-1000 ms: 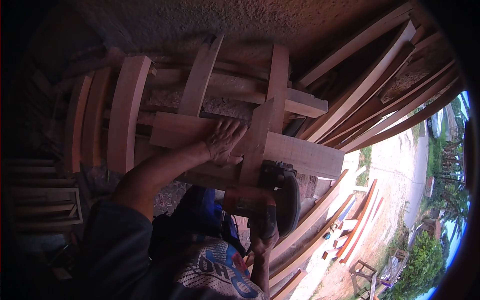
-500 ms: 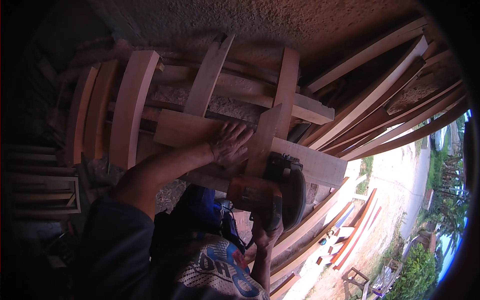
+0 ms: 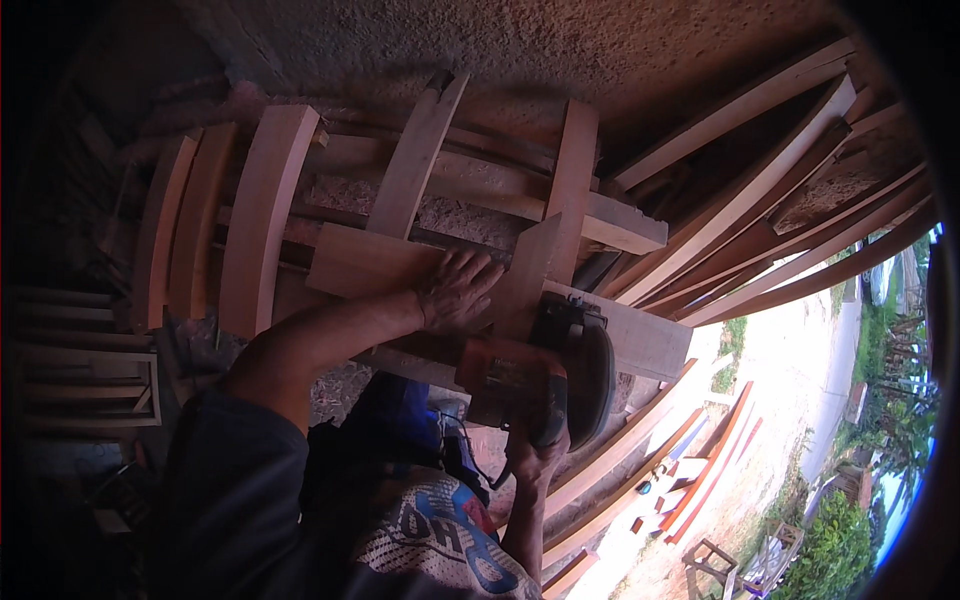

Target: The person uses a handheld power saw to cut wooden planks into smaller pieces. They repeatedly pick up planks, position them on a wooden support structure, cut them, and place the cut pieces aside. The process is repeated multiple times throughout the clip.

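My right hand (image 3: 537,455) is wrapped round the rear handle of a circular saw (image 3: 512,372), which has an orange-red motor housing and a dark blade guard. The saw rests over a pale board (image 3: 640,335) that runs left to right, and it hides the blade and the cut line. Flat on the board's left part lies my left hand (image 3: 462,290), fingers stretched out, just left of the saw. A shorter wooden piece (image 3: 530,268) crosses the board close to those fingers and touches the saw's front.
Beams (image 3: 420,165) lie crosswise under the board. Thick wooden pieces (image 3: 268,215) stand at left, near a wooden frame (image 3: 85,385). Long curved planks (image 3: 760,200) lean by the rough wall (image 3: 500,45). More planks lie toward the sunlit ground at right.
The saw and my right hand have shifted slightly away from my body, along the crossing piece. My left hand stays in place on the board.
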